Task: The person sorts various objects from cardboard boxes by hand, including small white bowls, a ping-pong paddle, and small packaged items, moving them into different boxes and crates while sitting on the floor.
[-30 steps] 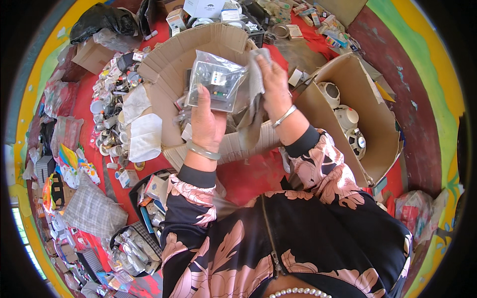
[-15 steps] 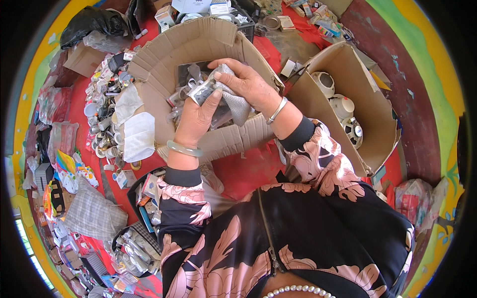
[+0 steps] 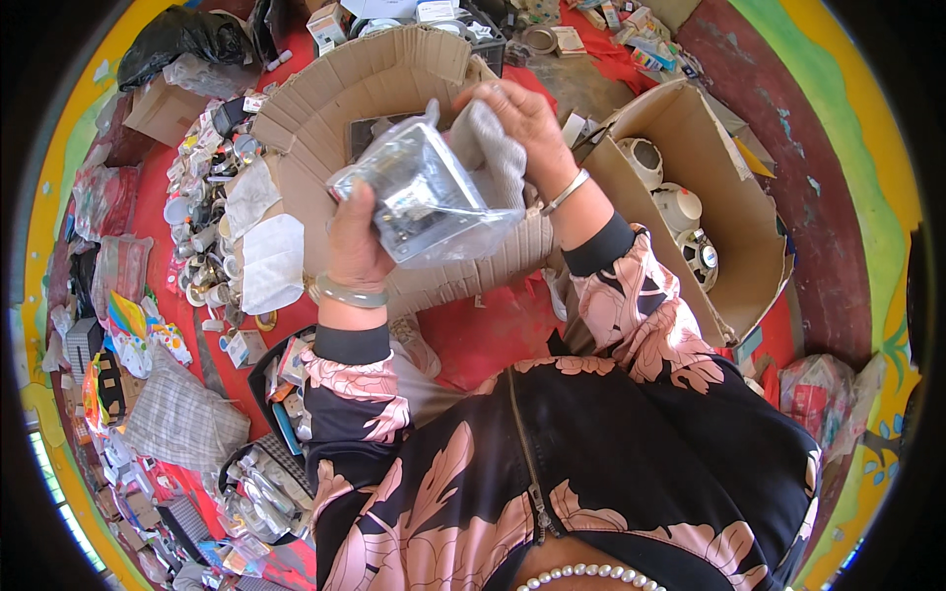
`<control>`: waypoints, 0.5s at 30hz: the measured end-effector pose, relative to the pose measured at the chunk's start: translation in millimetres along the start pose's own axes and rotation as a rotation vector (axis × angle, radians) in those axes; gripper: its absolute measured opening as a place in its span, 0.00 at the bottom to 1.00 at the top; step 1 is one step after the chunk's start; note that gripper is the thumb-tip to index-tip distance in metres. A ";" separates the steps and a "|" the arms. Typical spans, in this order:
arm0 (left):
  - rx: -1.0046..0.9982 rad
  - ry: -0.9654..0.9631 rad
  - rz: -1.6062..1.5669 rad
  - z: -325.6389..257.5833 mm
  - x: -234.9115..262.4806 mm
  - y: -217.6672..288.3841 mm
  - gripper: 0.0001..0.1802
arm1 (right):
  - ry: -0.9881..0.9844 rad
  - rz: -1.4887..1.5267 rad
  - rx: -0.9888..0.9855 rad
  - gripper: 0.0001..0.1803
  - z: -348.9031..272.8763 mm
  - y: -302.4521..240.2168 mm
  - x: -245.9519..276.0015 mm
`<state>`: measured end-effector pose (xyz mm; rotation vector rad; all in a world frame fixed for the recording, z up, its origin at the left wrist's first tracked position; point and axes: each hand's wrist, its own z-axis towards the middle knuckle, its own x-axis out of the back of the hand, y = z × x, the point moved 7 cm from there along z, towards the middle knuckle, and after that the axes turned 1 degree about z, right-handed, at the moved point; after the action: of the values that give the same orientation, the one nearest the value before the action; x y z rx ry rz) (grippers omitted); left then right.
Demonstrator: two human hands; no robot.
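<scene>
My left hand (image 3: 357,241) grips a boxy package in clear plastic wrap (image 3: 419,192), dark and silvery inside, its thumb pressed on the near side. A grey knitted cloth (image 3: 493,158) hangs from my right hand (image 3: 527,123), whose fingers are closed on it. The cloth lies against the right side of the package. Both hands are over a large open cardboard box (image 3: 320,94); the package hides most of what is in it, apart from a dark flat item at the back.
On the right, a second cardboard box (image 3: 754,241) holds several round white items (image 3: 677,209). Small loose goods (image 3: 202,241) and white cloths (image 3: 273,264) crowd the left. A black bin (image 3: 261,384) of packets stands near my left forearm, beside a checked grey cloth (image 3: 187,409).
The package has come up and tilted, so its large plastic-wrapped face now shows. My right hand has moved right and away from my left, taking the cloth with it.
</scene>
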<state>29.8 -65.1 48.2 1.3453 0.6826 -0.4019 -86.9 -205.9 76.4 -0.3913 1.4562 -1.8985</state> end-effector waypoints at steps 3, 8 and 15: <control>-0.015 0.045 0.002 -3.4 11.3 10.2 0.33 | 0.071 0.299 -0.142 0.19 -3.5 3.4 14.9; 0.062 0.037 0.153 3.4 -1.3 3.8 0.30 | 0.040 0.718 -0.184 0.22 3.3 29.3 14.4; 0.227 -0.118 0.475 3.4 -4.1 -11.8 0.32 | -0.264 0.065 -0.417 0.15 -28.1 25.5 -54.3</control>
<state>20.1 -71.3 42.3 1.6307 0.2077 -0.1748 -56.9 -151.6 53.0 -0.7478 1.6538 -1.4212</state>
